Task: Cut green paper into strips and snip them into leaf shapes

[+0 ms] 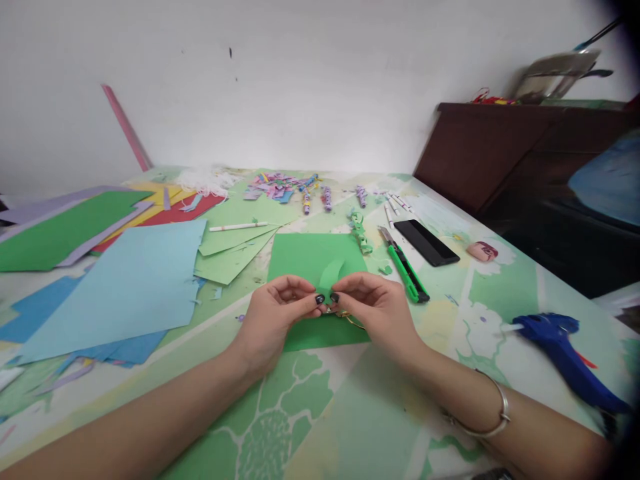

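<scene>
Toward the near edge of the floral-patterned counter, the left hand and right hand pinch a curved green paper strip between their fingers, above a flat green paper sheet. Uneven pressure could crease it; slipping rightward could knock the green-and-black utility knife.

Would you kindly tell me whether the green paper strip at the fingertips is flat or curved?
Curved: the green paper strip arcs upward from where the left hand and right hand pinch it.

pinched left grip just beside pinched right grip
</scene>
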Demonstrator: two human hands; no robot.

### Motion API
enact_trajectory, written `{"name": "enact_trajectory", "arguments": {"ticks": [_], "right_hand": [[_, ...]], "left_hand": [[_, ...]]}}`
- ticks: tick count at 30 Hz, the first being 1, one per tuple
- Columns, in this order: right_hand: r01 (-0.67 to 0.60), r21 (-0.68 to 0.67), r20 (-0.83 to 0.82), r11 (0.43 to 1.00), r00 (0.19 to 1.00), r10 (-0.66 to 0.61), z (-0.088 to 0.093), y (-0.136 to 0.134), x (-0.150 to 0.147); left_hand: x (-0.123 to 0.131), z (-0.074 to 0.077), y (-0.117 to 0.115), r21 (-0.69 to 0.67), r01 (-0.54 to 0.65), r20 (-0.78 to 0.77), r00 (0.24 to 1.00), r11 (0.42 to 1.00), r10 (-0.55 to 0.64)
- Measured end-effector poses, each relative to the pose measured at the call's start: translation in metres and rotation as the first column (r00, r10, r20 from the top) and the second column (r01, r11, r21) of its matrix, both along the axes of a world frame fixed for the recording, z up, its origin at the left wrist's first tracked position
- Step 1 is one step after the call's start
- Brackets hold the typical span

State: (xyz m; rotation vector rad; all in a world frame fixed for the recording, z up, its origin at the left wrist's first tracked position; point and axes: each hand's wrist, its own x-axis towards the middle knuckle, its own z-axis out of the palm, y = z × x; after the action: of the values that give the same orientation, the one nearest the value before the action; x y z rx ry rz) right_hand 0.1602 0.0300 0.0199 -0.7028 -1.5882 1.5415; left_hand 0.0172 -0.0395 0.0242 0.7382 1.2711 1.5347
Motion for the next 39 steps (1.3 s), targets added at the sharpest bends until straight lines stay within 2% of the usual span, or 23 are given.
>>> {"name": "enact_trajectory", "arguments": {"ticks": [8,14,16,19,22,25,28,32,39], "right_hand": [[0.006,-0.080,0.008,0.997,1.000,-0.006,0.002,0.002,-0.002],[-0.002,-0.045,0.006,0.999,1.000,0.002,-0.001,0.004,-0.002],[0.002,-0.021,0.007,1.000,1.000,-0.002,-0.002,0.003,-0.002],[0.006,0.040,0.014,0.999,1.000,-0.007,-0.001,0.003,-0.001],[0.014,0.142,0.060,0.990,0.998,-0.023,-0.001,0.001,0.000],[0.028,0.250,0.100,0.968,0.994,-0.054,0.000,0.000,0.002],[0.030,0.351,0.135,0.936,0.987,-0.083,0.001,-0.001,0.004],[0.032,0.488,0.157,0.872,0.980,-0.124,0.003,-0.003,0.006],[0.028,0.741,0.140,0.671,0.971,-0.194,0.004,-0.003,0.007]], "left_hand": [[-0.001,-0.003,0.000,-0.003,0.030,0.032,0.999,1.000,-0.030],[-0.001,-0.004,-0.001,-0.007,0.042,0.015,0.999,0.999,-0.042],[-0.002,-0.003,0.000,-0.006,0.054,-0.030,0.998,0.999,-0.054],[-0.004,-0.002,-0.001,0.051,0.055,-0.180,0.983,0.997,-0.045],[-0.005,0.001,-0.003,0.148,0.049,-0.325,0.946,0.988,0.001],[-0.006,0.002,-0.005,0.170,0.074,-0.419,0.908,0.983,0.004],[-0.005,0.003,-0.007,0.146,0.067,-0.487,0.873,0.987,0.013],[-0.004,0.005,-0.006,0.136,0.003,-0.476,0.877,0.991,0.063],[-0.003,0.008,-0.006,0.117,-0.029,-0.512,0.855,0.993,0.086]]}}
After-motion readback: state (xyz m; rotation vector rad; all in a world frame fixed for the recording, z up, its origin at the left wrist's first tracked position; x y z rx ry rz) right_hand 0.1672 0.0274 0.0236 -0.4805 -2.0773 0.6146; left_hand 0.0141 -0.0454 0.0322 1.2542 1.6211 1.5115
